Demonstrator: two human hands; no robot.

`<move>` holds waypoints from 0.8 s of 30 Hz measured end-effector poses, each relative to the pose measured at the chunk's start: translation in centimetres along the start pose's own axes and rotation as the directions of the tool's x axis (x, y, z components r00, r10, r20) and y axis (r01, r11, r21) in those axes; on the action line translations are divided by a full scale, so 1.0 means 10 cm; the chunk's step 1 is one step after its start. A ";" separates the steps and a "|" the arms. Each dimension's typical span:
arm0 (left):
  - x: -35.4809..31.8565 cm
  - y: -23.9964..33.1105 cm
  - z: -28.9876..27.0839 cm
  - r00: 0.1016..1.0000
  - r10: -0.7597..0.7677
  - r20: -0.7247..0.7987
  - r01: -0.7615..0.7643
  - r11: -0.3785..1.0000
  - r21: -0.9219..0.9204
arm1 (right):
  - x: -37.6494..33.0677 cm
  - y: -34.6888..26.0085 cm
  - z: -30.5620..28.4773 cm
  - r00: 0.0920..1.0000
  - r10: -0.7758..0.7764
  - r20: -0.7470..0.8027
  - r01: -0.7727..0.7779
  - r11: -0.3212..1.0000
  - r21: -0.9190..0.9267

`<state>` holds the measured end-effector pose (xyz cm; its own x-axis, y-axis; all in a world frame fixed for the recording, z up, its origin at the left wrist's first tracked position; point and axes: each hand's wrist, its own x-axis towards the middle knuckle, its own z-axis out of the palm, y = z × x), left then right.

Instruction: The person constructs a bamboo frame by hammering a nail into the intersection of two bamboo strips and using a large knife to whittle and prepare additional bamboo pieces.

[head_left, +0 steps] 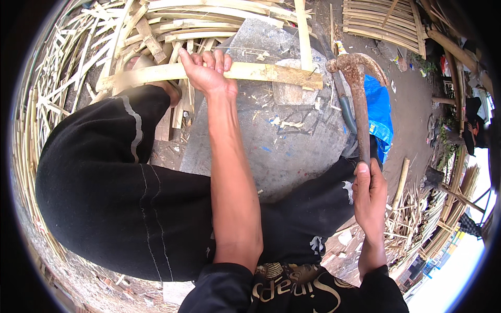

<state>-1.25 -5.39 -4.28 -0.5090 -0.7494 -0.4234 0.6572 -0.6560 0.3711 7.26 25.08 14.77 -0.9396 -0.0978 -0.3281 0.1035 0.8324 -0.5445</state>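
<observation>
My left hand (210, 73) is closed around a pale bamboo slat (261, 71) that lies crosswise in front of me. The slat's right end rests over a small pale block (293, 95) on a grey board (219, 141). There it meets a second bamboo slat (302, 36), which runs away from me; how the two are joined cannot be made out. In my right hand (369, 190) is a rusty claw hammer (358, 99), gripped by the lower handle. Its head is raised at the right of the slat's end, apart from it.
Loose bamboo strips (209, 13) pile up at the far side and left. A dark curved tool handle (347, 115) lies along the board's right edge, beside a blue plastic bag (380, 112). A slatted bamboo panel (383, 23) lies at the far right. Wood chips (284, 123) litter the board.
</observation>
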 end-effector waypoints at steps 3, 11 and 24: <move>0.02 -0.02 -0.01 0.999 0.028 0.031 -0.029 0.999 0.020 | 0.07 0.02 0.04 1.000 -0.017 0.003 0.017 1.000 -0.001; 0.03 -0.01 0.03 0.984 0.082 0.159 -0.095 0.993 0.076 | 0.13 0.04 0.15 0.997 -0.071 0.012 0.072 0.991 -0.112; 0.06 0.02 -0.02 0.972 0.086 0.217 -0.109 0.989 0.095 | 0.08 0.07 0.08 0.993 -0.114 0.007 0.113 0.978 -0.175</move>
<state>-1.31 -5.92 -4.60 -0.5589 -0.8048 -0.1999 0.6529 -0.5757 0.4923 6.89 25.15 13.52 -0.9431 -0.1956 -0.2690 -0.0623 0.8984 -0.4347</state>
